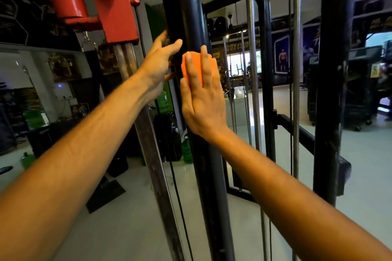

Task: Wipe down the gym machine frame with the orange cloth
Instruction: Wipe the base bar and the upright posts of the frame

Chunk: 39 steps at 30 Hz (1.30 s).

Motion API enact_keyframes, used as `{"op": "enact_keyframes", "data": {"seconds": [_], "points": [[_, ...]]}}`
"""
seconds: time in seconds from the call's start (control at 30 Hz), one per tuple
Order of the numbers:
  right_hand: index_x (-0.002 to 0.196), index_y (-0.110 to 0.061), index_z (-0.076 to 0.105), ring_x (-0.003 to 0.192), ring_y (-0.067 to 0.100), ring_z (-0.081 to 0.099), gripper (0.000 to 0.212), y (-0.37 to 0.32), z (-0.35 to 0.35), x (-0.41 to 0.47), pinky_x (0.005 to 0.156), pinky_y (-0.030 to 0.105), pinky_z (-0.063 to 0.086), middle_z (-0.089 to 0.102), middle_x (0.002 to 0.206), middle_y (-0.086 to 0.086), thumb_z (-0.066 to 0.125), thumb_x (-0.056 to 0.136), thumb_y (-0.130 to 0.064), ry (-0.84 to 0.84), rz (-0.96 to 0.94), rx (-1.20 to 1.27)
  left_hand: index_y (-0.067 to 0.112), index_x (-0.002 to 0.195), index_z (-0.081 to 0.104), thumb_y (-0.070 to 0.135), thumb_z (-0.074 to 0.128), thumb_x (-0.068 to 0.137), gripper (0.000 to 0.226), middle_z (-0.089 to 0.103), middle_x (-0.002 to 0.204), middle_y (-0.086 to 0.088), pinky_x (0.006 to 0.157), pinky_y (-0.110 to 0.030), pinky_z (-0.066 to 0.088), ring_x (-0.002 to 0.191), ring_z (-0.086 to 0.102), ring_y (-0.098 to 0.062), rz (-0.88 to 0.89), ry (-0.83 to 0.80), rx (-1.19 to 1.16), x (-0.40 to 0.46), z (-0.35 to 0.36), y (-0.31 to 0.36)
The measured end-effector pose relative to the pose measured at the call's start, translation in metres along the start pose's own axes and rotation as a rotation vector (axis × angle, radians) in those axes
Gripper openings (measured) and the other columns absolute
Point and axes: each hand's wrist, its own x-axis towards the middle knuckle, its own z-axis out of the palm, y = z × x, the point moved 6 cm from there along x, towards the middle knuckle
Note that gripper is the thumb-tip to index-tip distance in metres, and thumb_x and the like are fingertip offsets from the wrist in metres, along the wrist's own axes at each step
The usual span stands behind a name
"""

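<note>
A black upright post (191, 6) of the gym machine frame runs from top to bottom through the middle of the view. My right hand (201, 99) lies flat against this post with straight fingers, pressing a folded orange cloth (196, 68) onto it. My left hand (161, 63) reaches to the left side of the same post at about the same height, fingers extended, thumb pointing toward the post. Its fingertips are partly hidden behind the post.
A red sliding carriage (110, 2) sits on worn steel guide rods (144, 133) at upper left. Chrome rods (252, 70) and cables run to the right, beside another black upright (331, 91). Green bottles (186, 150) stand on the pale floor behind.
</note>
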Motion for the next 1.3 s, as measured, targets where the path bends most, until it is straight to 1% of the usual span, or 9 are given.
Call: {"op": "enact_keyframes", "data": {"seconds": [0.1, 0.2, 0.27, 0.33, 0.43, 0.63, 0.83, 1.03, 1.3], "points": [[0.173, -0.016, 0.022, 0.169, 0.034, -0.001, 0.064, 0.009, 0.003, -0.032, 0.132, 0.058, 0.023, 0.001, 0.183, 0.011, 0.044, 0.117, -0.036, -0.008, -0.036, -0.025, 0.045, 0.158, 0.044, 0.041, 0.061, 0.108, 0.053, 0.070, 0.137, 0.013, 0.111, -0.045, 0.051, 0.126, 0.068, -0.016, -0.024, -0.020, -0.002, -0.003, 0.001, -0.012], [0.174, -0.024, 0.016, 0.169, 0.030, -0.006, 0.065, 0.018, 0.010, -0.080, 0.127, 0.059, 0.036, -0.006, 0.183, 0.003, 0.044, 0.116, -0.038, -0.067, 0.016, 0.003, 0.045, 0.160, 0.041, 0.041, 0.064, 0.106, 0.059, 0.067, 0.143, 0.009, 0.118, -0.053, 0.047, 0.131, 0.065, -0.019, -0.035, -0.032, -0.008, -0.006, -0.002, -0.022], [0.174, -0.025, 0.015, 0.169, 0.030, -0.006, 0.067, 0.017, 0.010, -0.072, 0.121, 0.061, 0.043, -0.009, 0.183, 0.001, 0.045, 0.116, -0.039, -0.062, 0.047, 0.035, 0.045, 0.158, 0.046, 0.042, 0.064, 0.106, 0.055, 0.067, 0.143, 0.009, 0.118, -0.054, 0.047, 0.130, 0.065, -0.020, -0.041, -0.029, -0.019, -0.007, -0.003, -0.023], [0.175, -0.025, 0.016, 0.169, 0.031, -0.006, 0.067, 0.010, 0.008, -0.040, 0.120, 0.063, 0.044, -0.008, 0.183, 0.001, 0.044, 0.116, -0.039, -0.039, 0.064, 0.057, 0.044, 0.155, 0.050, 0.044, 0.062, 0.106, 0.051, 0.067, 0.143, 0.009, 0.117, -0.053, 0.047, 0.129, 0.066, -0.021, -0.044, -0.032, -0.028, -0.007, -0.002, -0.023], [0.174, -0.021, 0.020, 0.169, 0.033, -0.003, 0.065, 0.006, 0.006, -0.013, 0.124, 0.061, 0.040, -0.002, 0.183, 0.008, 0.043, 0.117, -0.038, 0.006, 0.015, 0.030, 0.045, 0.159, 0.043, 0.044, 0.061, 0.107, 0.055, 0.066, 0.142, 0.012, 0.110, -0.047, 0.052, 0.127, 0.066, -0.018, -0.046, -0.033, -0.021, -0.008, -0.001, -0.024], [0.174, -0.028, 0.013, 0.169, 0.031, -0.008, 0.067, 0.021, 0.019, -0.101, 0.115, 0.062, 0.049, -0.009, 0.183, 0.000, 0.045, 0.116, -0.037, -0.070, 0.063, 0.012, 0.044, 0.159, 0.041, 0.041, 0.057, 0.110, 0.052, 0.065, 0.140, 0.009, 0.115, -0.053, 0.049, 0.130, 0.063, -0.019, -0.039, -0.031, -0.030, -0.016, 0.003, -0.034], [0.174, -0.020, 0.019, 0.169, 0.034, -0.003, 0.066, 0.014, 0.012, -0.037, 0.106, 0.060, 0.057, -0.002, 0.183, 0.007, 0.045, 0.116, -0.038, -0.014, 0.052, 0.063, 0.045, 0.157, 0.044, 0.043, 0.056, 0.110, 0.048, 0.065, 0.141, 0.013, 0.112, -0.049, 0.051, 0.128, 0.065, -0.015, -0.037, -0.035, -0.036, -0.020, 0.007, -0.038], [0.173, -0.019, 0.019, 0.169, 0.036, -0.005, 0.068, 0.025, 0.018, -0.121, 0.120, 0.059, 0.046, -0.003, 0.183, 0.007, 0.052, 0.115, -0.032, -0.100, 0.063, -0.014, 0.043, 0.164, 0.035, 0.043, 0.060, 0.109, 0.060, 0.061, 0.147, 0.012, 0.112, -0.042, 0.051, 0.134, 0.062, -0.013, -0.050, -0.047, -0.051, -0.030, 0.006, -0.060], [0.174, -0.018, 0.019, 0.169, 0.032, -0.006, 0.066, 0.016, 0.015, -0.081, 0.116, 0.063, 0.048, -0.003, 0.183, 0.006, 0.048, 0.116, -0.033, -0.042, 0.090, 0.054, 0.044, 0.166, 0.031, 0.041, 0.059, 0.110, 0.063, 0.059, 0.149, 0.012, 0.111, -0.039, 0.051, 0.132, 0.063, -0.010, -0.052, -0.067, -0.027, -0.036, 0.006, -0.062]]}}
